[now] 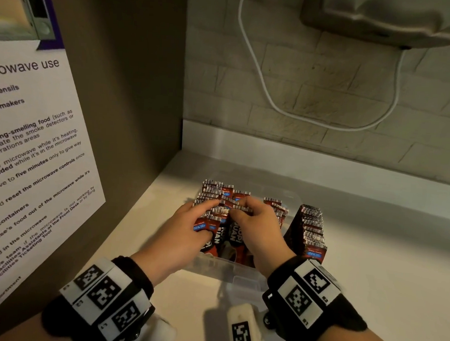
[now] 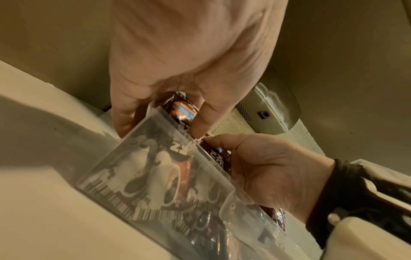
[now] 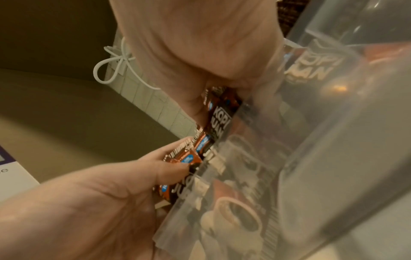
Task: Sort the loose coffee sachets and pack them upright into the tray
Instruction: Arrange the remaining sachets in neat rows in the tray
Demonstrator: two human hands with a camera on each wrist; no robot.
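Both hands, left hand [image 1: 188, 227] and right hand [image 1: 257, 229], grip "KOPI" sachets [image 1: 216, 225] in the tray [image 1: 228, 269].

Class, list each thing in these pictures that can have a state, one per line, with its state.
Left hand: gripping a bunch of sachets in the tray.
Right hand: pinching sachet tops.
Coffee sachets in the tray: upright, uneven, some askew.
Sachet stack beside the tray: neat row, outside the tray.
Clear plastic tray: partly filled.
White cable: hanging slack.

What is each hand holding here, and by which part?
Both hold coffee sachets standing in the clear tray, by their upper ends: the left hand grips a small bunch, the right hand pinches the neighbouring ones.
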